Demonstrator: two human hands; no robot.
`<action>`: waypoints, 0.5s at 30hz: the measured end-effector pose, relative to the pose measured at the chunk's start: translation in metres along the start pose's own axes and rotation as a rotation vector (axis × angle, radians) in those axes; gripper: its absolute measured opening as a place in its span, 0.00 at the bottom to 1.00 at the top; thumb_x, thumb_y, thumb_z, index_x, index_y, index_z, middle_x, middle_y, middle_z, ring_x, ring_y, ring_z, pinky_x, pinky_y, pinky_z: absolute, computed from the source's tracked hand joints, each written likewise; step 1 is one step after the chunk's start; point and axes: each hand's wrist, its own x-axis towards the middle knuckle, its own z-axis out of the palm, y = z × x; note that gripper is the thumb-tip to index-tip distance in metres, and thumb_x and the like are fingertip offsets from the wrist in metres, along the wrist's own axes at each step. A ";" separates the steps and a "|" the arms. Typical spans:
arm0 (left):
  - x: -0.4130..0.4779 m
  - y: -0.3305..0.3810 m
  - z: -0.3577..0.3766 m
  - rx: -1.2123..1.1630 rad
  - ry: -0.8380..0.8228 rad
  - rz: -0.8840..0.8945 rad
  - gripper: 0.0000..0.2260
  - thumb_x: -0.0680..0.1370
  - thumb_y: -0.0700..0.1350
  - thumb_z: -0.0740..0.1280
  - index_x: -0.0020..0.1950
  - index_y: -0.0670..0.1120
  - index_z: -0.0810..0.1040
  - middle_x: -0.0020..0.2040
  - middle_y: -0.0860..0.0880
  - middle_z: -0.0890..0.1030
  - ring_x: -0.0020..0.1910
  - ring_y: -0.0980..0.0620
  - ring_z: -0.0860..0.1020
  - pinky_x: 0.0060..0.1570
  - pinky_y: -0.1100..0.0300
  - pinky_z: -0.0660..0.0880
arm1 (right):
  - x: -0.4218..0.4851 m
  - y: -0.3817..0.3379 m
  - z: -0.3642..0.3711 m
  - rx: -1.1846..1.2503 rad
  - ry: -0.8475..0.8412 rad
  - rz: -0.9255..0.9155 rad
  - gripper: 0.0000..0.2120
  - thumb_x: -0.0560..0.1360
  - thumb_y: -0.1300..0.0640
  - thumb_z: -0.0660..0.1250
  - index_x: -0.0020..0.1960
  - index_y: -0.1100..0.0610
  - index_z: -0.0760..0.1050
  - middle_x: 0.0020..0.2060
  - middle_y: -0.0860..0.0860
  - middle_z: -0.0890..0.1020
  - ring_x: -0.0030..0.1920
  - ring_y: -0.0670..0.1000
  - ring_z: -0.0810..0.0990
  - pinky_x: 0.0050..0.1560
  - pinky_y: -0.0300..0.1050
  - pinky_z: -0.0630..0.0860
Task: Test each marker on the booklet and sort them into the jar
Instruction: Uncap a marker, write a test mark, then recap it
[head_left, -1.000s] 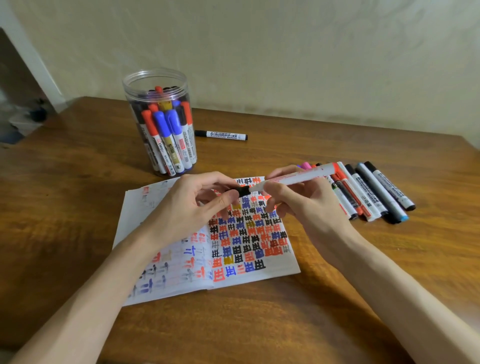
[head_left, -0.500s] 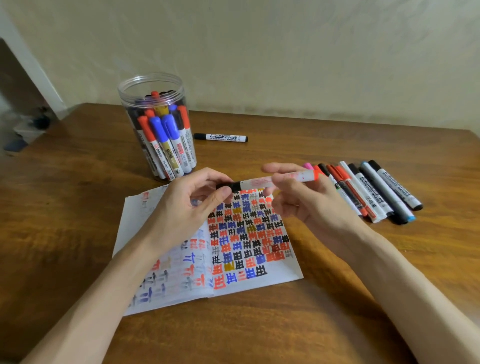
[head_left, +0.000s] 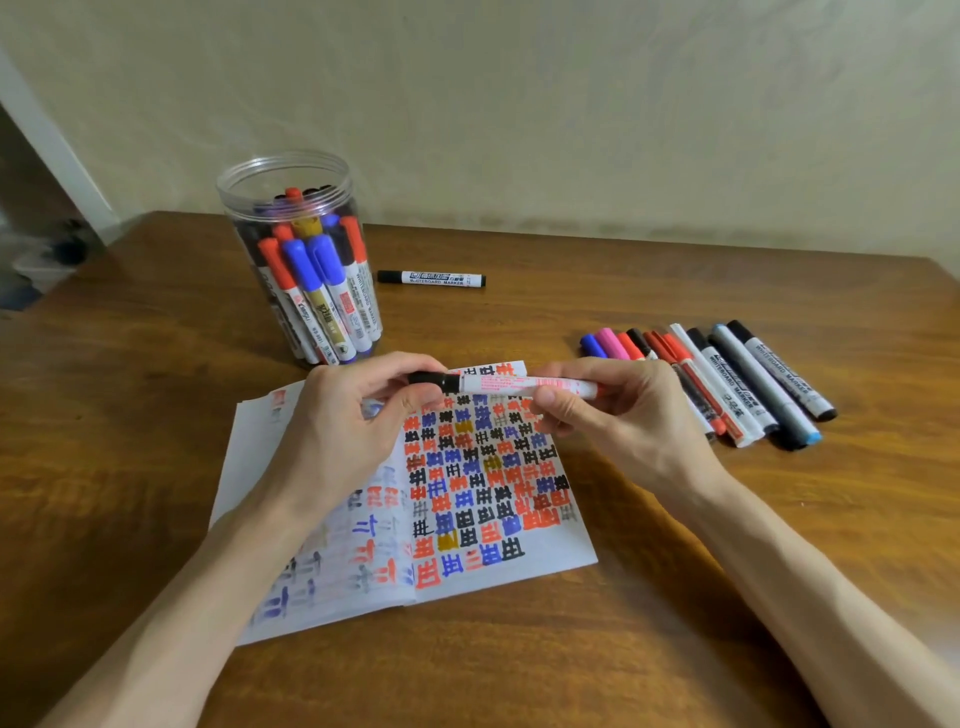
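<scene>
A white marker with red print and a black cap lies level between both hands, above the open booklet. My left hand pinches its black cap end. My right hand grips the barrel near its red tail. The booklet's right page is covered with red, blue, black and yellow test marks. A clear plastic jar stands at the back left, holding several markers. A row of several markers lies to the right of my right hand.
One black-capped whiteboard marker lies alone behind the booklet, right of the jar. The brown wooden table runs back to a pale wall. Its left edge borders a doorway with dark floor.
The marker has turned from slanted to level and both hands lifted it slightly away from the page. The view has shifted a little.
</scene>
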 end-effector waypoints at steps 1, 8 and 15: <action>0.000 0.000 0.000 0.001 0.000 -0.001 0.11 0.76 0.50 0.68 0.57 0.57 0.82 0.50 0.63 0.84 0.52 0.65 0.83 0.44 0.70 0.80 | -0.001 0.000 0.001 0.008 -0.012 0.010 0.09 0.76 0.58 0.75 0.56 0.56 0.86 0.46 0.50 0.90 0.44 0.53 0.89 0.44 0.43 0.86; -0.001 0.001 0.001 -0.001 0.009 0.010 0.10 0.77 0.49 0.69 0.57 0.58 0.82 0.50 0.64 0.84 0.52 0.65 0.83 0.44 0.69 0.80 | -0.004 0.001 0.007 -0.021 0.014 0.006 0.10 0.76 0.56 0.75 0.56 0.56 0.86 0.46 0.47 0.89 0.44 0.51 0.89 0.44 0.46 0.87; 0.000 -0.002 0.001 0.038 0.014 0.030 0.11 0.79 0.41 0.71 0.57 0.55 0.83 0.51 0.64 0.83 0.52 0.67 0.83 0.45 0.70 0.80 | -0.009 0.006 0.014 -0.010 0.033 0.031 0.13 0.75 0.54 0.74 0.59 0.54 0.84 0.45 0.50 0.90 0.45 0.50 0.89 0.47 0.47 0.87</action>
